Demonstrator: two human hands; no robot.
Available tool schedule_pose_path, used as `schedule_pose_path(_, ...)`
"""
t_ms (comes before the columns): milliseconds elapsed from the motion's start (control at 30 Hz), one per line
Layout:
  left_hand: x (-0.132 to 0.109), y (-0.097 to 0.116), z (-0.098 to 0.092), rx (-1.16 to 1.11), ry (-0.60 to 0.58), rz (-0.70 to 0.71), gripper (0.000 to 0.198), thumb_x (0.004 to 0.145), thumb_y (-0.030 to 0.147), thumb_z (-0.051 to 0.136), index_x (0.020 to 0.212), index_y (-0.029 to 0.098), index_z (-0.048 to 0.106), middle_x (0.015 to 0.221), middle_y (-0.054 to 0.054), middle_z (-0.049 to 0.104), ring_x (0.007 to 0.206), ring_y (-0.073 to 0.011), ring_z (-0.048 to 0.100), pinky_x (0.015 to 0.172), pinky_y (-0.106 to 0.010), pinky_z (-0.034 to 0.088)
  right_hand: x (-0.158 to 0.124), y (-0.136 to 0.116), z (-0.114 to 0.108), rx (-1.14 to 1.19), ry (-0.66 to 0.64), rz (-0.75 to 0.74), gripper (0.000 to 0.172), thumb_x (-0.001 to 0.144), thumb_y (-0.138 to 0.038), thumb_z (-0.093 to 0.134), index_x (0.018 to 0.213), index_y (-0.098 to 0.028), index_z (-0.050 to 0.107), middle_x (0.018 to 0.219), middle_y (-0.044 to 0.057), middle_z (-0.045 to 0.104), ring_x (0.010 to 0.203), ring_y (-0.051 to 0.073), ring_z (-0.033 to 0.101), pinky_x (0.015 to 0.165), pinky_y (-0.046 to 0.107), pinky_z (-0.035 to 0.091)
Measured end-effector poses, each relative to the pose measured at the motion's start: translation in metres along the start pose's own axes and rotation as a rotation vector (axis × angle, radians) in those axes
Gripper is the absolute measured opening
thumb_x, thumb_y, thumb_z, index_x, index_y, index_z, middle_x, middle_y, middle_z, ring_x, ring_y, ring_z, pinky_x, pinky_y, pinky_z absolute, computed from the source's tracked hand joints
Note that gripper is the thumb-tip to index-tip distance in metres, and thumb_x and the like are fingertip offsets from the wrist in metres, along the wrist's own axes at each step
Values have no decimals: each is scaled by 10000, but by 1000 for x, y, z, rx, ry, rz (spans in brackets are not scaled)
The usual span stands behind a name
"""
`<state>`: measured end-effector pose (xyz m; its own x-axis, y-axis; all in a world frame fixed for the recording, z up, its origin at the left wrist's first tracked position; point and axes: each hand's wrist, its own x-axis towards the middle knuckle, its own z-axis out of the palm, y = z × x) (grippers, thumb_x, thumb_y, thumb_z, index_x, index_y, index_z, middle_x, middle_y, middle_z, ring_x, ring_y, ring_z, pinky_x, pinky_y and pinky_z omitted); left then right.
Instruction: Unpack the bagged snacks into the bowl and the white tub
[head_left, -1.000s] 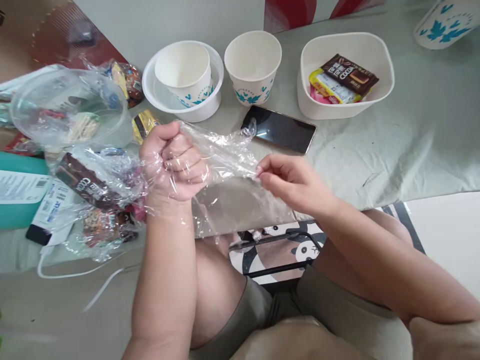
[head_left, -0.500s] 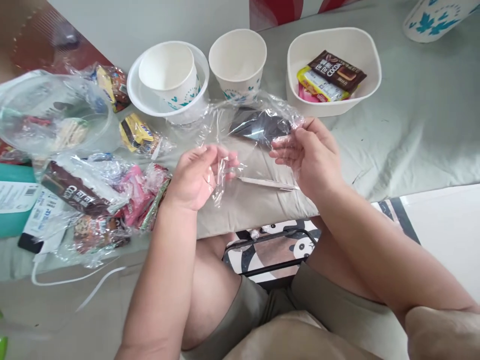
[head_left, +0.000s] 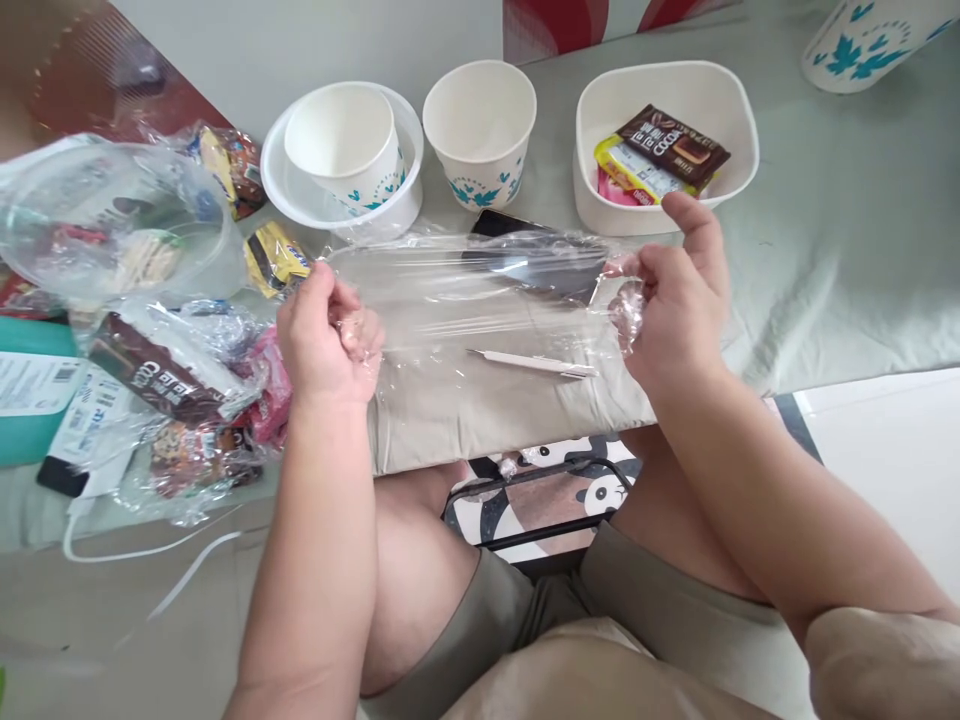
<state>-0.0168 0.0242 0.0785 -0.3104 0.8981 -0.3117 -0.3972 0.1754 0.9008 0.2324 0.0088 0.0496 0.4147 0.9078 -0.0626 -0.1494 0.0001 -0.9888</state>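
Film (head_left: 480, 300) stretches taut between my hands. My left hand (head_left: 326, 335) and right hand (head_left: 675, 300) each pinch one end.

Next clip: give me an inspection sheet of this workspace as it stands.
Surface: creased pale green cloth.
Job's things: sheet of clear plastic film stretched flat between both hands, above a dark phone and a thin white stick.
Clutter: blue-printed white paper cup inside a round white bowl; second matching cup standing free; square white bowl holding snack packets; film-wrapped snack pile at left.
Grippers: left hand and right hand each pinch a film edge.
Cables: white cable looping at lower left.
Surroundings: panda-print mat below the cloth edge.
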Motion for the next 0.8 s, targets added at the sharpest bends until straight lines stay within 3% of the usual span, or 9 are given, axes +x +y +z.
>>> schedule_pose_path(133,5,3,-7,-16,41,72,700,1098,380,332,432,186,425,317,55,151,305,-74,54,376,-258,35,6,11,-4,73,52,-201,309,834,-255,548,1135,-320,566,639,-67,573,484,133,449,498,277,302)
schedule_pose_path(233,11,-2,-16,-81,-49,190,629,1016,422,573,440,183,489,365,60,223,327,-62,155,378,-223,128,13,18,-10,93,27,-304,148,872,-313,603,1020,-328,602,637,-45,551,592,164,590,555,293,413)
schedule_pose_path(367,19,-12,-27,-114,-215,374,384,576,469,997,619,197,730,657,12,569,568,-78,488,495,-202,369,11,18,-9,104,-103,-315,235,882,-366,661,1109,-356,600,831,-11,654,829,198,701,730,347,546)
schedule_pose_path(433,25,-18,-33,7,-222,446,380,521,472,1023,663,220,777,951,-45,691,837,-142,607,636,-241,479,6,15,-6,96,-176,-275,367,833,-294,709,1172,-375,596,878,-13,674,847,185,692,785,351,569)
schedule_pose_path(500,32,-21,-39,121,-207,518,352,589,501,990,616,230,767,1240,-65,702,1183,-236,597,900,-334,536,2,12,-4,56,-218,-252,442,784,-216,732,1177,-378,612,889,-23,675,778,155,655,763,328,576)
schedule_pose_path(600,38,-22,-44,141,-229,663,342,708,506,917,586,236,746,1520,7,614,1555,-291,350,1257,-424,343,2,13,-5,18,-200,-243,353,759,-175,701,1072,-338,679,865,-34,657,604,106,560,609,283,526)
schedule_pose_path(667,38,-21,-43,101,-265,744,293,785,444,869,617,235,751,1491,12,657,1560,-257,385,1303,-428,301,4,16,-8,-2,-186,-226,281,770,-176,684,1011,-320,706,825,-30,644,548,95,517,550,273,474)
schedule_pose_path(733,34,-19,-39,33,-278,772,269,863,411,806,668,231,769,1204,-31,800,1350,-231,623,1262,-455,383,6,18,-11,-56,-187,-209,227,810,-184,666,992,-309,718,799,-17,628,540,100,501,546,282,451)
schedule_pose_path(800,29,-16,-35,-37,-263,753,289,908,432,761,711,222,780,866,-24,806,1047,-203,753,1189,-468,470,7,18,-14,-147,-196,-232,197,850,-179,629,983,-292,719,823,-3,608,565,106,501,574,297,450)
